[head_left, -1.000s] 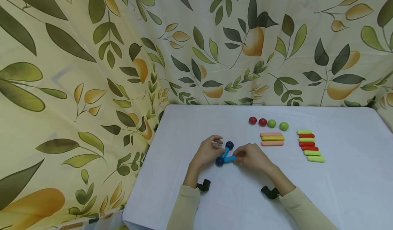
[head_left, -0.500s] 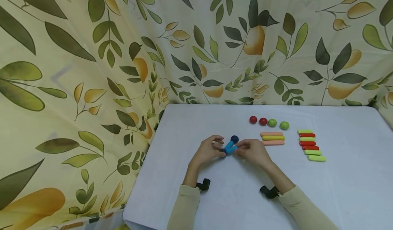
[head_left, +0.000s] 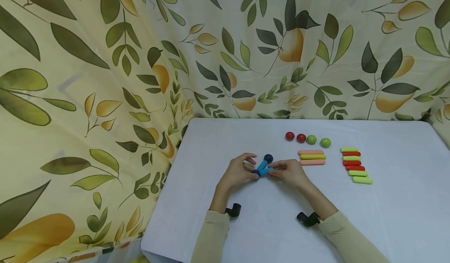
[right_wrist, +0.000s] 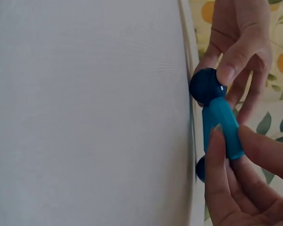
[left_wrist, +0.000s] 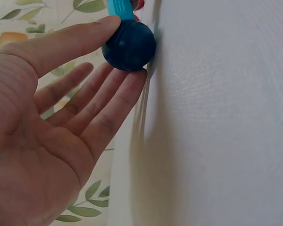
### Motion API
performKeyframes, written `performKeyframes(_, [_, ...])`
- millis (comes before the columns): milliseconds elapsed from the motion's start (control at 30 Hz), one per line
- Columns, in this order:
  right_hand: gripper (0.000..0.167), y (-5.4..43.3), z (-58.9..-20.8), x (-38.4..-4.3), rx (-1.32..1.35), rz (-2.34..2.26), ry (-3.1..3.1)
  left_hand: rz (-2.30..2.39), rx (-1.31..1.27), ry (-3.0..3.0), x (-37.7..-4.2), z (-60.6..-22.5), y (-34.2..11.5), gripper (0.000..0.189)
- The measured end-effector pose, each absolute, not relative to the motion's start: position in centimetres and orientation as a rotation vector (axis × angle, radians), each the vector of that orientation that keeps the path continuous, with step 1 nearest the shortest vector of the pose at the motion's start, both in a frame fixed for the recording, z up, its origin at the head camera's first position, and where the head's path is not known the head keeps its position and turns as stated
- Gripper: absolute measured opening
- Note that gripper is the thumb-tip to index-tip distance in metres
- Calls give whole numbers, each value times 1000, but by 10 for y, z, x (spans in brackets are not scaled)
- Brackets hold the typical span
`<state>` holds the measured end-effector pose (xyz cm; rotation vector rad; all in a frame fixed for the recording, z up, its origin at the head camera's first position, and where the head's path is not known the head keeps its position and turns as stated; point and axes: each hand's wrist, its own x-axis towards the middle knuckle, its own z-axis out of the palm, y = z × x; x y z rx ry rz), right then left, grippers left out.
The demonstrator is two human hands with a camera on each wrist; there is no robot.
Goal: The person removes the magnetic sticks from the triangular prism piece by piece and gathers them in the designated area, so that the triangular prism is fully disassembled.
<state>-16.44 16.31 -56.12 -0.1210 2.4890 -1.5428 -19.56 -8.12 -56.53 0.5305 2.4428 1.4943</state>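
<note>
My left hand (head_left: pixel 240 171) pinches a dark blue ball (left_wrist: pixel 129 45) between thumb and fingertips, close to the white table. Two light blue rods meet at this ball in a V. The nearer light blue rod (right_wrist: pixel 226 125) is pinched at its free end by my right hand (head_left: pixel 290 173). The other light blue rod (head_left: pixel 262 164) points away and ends in a second dark blue ball (head_left: pixel 268 158). In the right wrist view that second ball is partly hidden behind the right fingers.
Two red balls (head_left: pixel 301 138) and two green balls (head_left: pixel 325 142) line up at the back. Pink and yellow rods (head_left: pixel 313 156) lie just right of the right hand. Farther right is a column of red and light green rods (head_left: pixel 353 163). A patterned curtain (head_left: pixel 225 60) hangs behind the table.
Between one second and half a second ago, the ball-and-rod piece shifted away from me, its V narrowed, and the right hand moved slightly forward. Since then almost nothing has moved.
</note>
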Motion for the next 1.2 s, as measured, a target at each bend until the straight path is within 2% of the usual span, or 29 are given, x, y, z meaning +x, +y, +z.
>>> performKeyframes(167, [32, 169, -562, -166, -101, -1514, 2472, 1497, 558, 2433, -196, -564, -81, 73])
performKeyframes(433, [35, 197, -546, -166, 77, -1601, 2419, 1519, 512, 2458, -196, -562, -93, 73])
performKeyframes(733, [36, 205, -542, -164, 48, -1664, 2400, 1542, 529, 2420, -197, -564, -89, 67])
performKeyframes(1200, [37, 224, -532, -145, 79, -1492, 2540, 1553, 532, 2381, -194, -564, -90, 65])
